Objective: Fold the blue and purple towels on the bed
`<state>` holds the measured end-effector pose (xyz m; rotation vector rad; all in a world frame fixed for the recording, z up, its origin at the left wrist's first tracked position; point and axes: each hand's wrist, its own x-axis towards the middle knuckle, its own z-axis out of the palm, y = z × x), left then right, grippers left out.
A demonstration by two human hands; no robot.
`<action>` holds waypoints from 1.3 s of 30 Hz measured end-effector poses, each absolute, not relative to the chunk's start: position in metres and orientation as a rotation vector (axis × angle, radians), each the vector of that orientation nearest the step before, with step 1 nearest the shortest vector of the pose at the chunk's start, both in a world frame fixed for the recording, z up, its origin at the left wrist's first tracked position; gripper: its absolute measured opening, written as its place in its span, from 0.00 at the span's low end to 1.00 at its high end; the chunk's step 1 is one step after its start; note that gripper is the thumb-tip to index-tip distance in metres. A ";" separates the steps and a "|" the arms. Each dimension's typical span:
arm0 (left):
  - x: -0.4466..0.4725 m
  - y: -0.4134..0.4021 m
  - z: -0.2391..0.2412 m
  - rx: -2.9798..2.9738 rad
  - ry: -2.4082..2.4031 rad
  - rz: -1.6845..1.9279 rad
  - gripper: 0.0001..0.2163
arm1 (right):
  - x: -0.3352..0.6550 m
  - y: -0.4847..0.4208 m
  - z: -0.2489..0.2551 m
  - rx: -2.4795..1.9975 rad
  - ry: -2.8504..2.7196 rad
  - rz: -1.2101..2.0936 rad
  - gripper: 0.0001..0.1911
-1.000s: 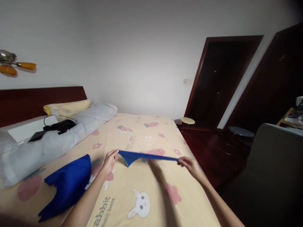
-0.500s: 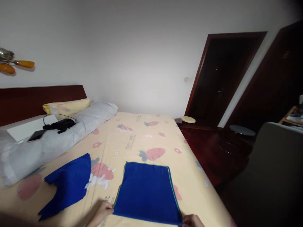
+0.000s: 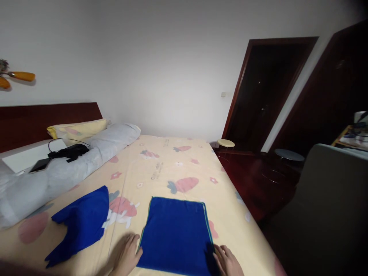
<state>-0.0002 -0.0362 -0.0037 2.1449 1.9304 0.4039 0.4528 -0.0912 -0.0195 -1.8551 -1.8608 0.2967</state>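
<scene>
A blue cloth [image 3: 176,235] with green edging lies flat on the bed, in a roughly square shape. My left hand [image 3: 128,255] rests at its left edge near the front corner, fingers apart and not gripping. At the right edge, my right hand [image 3: 227,260] lies with its fingers spread, the fingertips touching or just above the cloth's border. A second blue cloth [image 3: 83,222] lies crumpled to the left, away from both hands.
The bed [image 3: 161,165] has a strawberry-patterned sheet. Along the headboard are a grey rolled quilt [image 3: 94,153], a yellow pillow [image 3: 80,129], a white box [image 3: 34,155], a phone [image 3: 40,165] and a black item [image 3: 70,152]. A grey chair back [image 3: 324,191] and stools [image 3: 225,143] stand right.
Both hands have let go of the cloth's front corners. They have moved a little up along its sides, and their fingers have spread. The view has shifted slightly.
</scene>
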 end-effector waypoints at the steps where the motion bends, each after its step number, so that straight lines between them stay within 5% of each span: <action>1: 0.015 -0.033 -0.002 2.206 1.916 0.429 0.20 | 0.442 -0.086 -0.018 -1.845 -1.867 0.280 0.26; 8: 0.104 -0.016 -0.030 2.488 1.837 0.459 0.27 | 0.364 -0.064 -0.033 -1.841 -1.996 0.302 0.32; 17: 0.027 -0.039 -0.076 2.533 2.065 0.400 0.27 | 0.417 -0.090 -0.066 -2.028 -1.987 0.222 0.31; 35: 0.012 -0.051 -0.057 2.307 2.240 0.479 0.22 | 0.417 -0.107 -0.058 -2.049 -1.657 0.161 0.32; 39: 0.016 -0.052 -0.048 2.163 2.291 0.367 0.21 | 0.418 -0.120 -0.052 -2.143 -1.407 0.361 0.25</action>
